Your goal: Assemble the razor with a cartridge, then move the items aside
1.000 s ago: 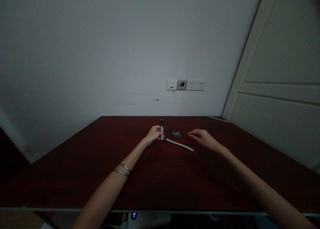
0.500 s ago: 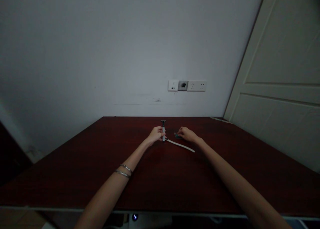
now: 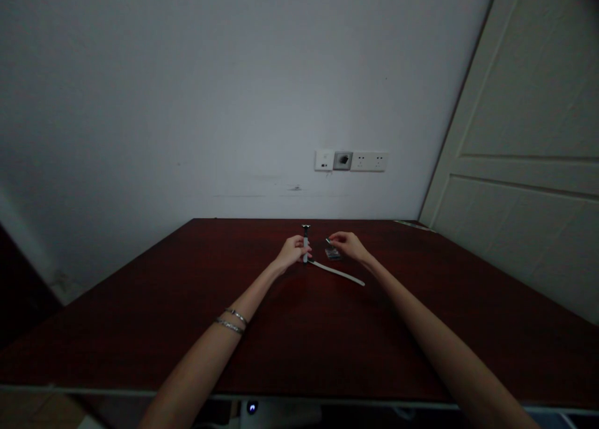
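Observation:
My left hand [image 3: 292, 252] pinches an upright, light grey stick-like piece [image 3: 306, 250] with a dark, T-shaped head at its top; its exact kind is too small to make out. Below those fingers, a thin whitish strip [image 3: 337, 272] lies slantwise on the table, its dark left end close to my left hand. My right hand [image 3: 347, 244] is closed at the fingertips on a small, pale greenish flat piece [image 3: 328, 241]. Just under it, on the tabletop, rests a small clear case [image 3: 332, 254], whose contents I cannot tell.
The dark red table [image 3: 281, 329] reaches back to a grey-white wall [image 3: 234, 105] with several sockets [image 3: 369, 161]. A pale panelled door [image 3: 524, 167] stands along the right side. Under the front edge, a device with a lit round display [image 3: 253, 408] shows.
My right hand has risen slightly from the small case, with the pale flat piece now showing at its fingertips. More of the case is visible. My left hand has hardly moved.

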Tool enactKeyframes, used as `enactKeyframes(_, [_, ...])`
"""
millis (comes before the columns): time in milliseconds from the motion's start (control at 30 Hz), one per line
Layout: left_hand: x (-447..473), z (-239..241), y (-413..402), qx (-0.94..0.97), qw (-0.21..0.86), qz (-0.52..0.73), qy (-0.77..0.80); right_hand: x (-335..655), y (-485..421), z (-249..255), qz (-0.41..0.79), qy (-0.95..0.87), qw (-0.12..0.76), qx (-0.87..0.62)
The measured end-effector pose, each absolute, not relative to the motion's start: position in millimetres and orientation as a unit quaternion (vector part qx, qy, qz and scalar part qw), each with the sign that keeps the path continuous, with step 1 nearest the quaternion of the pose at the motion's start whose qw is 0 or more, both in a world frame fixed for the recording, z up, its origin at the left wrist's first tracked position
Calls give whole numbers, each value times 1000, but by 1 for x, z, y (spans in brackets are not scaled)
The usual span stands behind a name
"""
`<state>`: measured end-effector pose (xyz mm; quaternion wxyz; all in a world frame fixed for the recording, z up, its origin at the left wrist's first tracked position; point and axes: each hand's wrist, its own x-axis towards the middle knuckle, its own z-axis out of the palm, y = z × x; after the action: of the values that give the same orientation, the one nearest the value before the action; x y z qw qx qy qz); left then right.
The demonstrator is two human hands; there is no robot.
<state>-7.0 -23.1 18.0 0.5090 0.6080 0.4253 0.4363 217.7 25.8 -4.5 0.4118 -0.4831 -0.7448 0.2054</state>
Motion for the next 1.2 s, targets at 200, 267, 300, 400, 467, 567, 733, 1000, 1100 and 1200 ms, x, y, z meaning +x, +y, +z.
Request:
enactKeyframes(200, [-7, 18, -24, 600, 507, 453, 422, 208, 17, 5, 314, -707, 477, -418])
enactKeyframes(267, [-7, 18, -24, 601, 506, 451, 425, 207, 12, 7, 330, -704, 475, -412])
enactKeyframes(300, [-7, 17, -23, 601, 505, 449, 426, 206, 9, 8, 337, -700, 475, -412])
enactKeyframes(400, [-8, 16, -23, 605, 505, 447, 423, 204, 3, 9, 353, -685, 478, -421])
enactKeyframes(467, [-8, 15, -23, 608, 506, 446, 419, 204, 0, 10, 359, -675, 480, -430])
enactKeyframes(567, [-9, 14, -23, 610, 507, 444, 418, 204, -1, 11, 366, -664, 484, -436])
enactKeyframes(733, [-8, 13, -22, 609, 506, 448, 415, 203, -1, 12, 351, -666, 489, -440])
enactKeyframes(1000, [-7, 15, -25, 598, 508, 460, 417, 195, -6, 13, 357, -656, 491, -448])
enactKeyframes(1100, [-7, 14, -24, 594, 510, 466, 412, 192, -8, 14, 363, -651, 495, -447])
enactKeyframes(1200, [-7, 12, -22, 593, 515, 469, 403, 191, -10, 15, 365, -647, 497, -449])
